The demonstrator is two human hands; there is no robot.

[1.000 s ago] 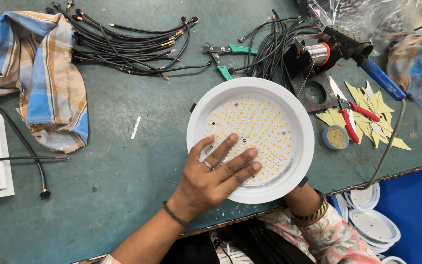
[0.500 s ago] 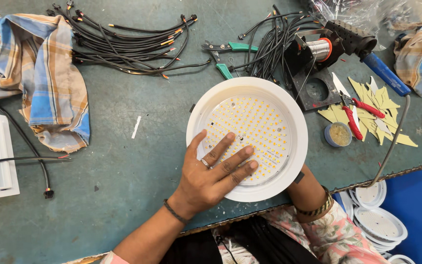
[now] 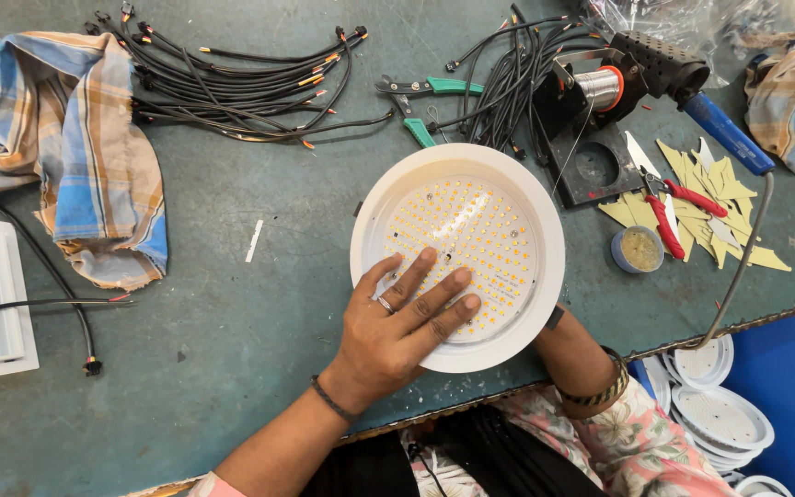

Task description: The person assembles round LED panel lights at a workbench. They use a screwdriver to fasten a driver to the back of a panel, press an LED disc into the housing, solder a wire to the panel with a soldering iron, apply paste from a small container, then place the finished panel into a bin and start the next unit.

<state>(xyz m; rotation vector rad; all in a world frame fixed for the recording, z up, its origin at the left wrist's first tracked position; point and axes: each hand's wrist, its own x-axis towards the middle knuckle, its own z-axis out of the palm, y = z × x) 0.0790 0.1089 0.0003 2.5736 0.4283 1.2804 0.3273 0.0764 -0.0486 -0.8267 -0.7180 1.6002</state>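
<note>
Left hand [image 3: 393, 331] lies flat, fingers spread, on the round white LED panel light [image 3: 457, 253]; right hand's hidden beneath it, so can't tell its grip.

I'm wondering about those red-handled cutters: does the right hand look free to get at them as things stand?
Probably not right away. The right hand is hidden under the round white lamp; only its forearm shows. The red-handled cutters lie uncovered on yellow cutouts, with the left hand pressing the lamp.

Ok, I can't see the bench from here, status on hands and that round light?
Left hand flat, fingers spread on the round LED light. Right hand hidden beneath it. Green cutters and black cables lie apart, beyond.
</note>
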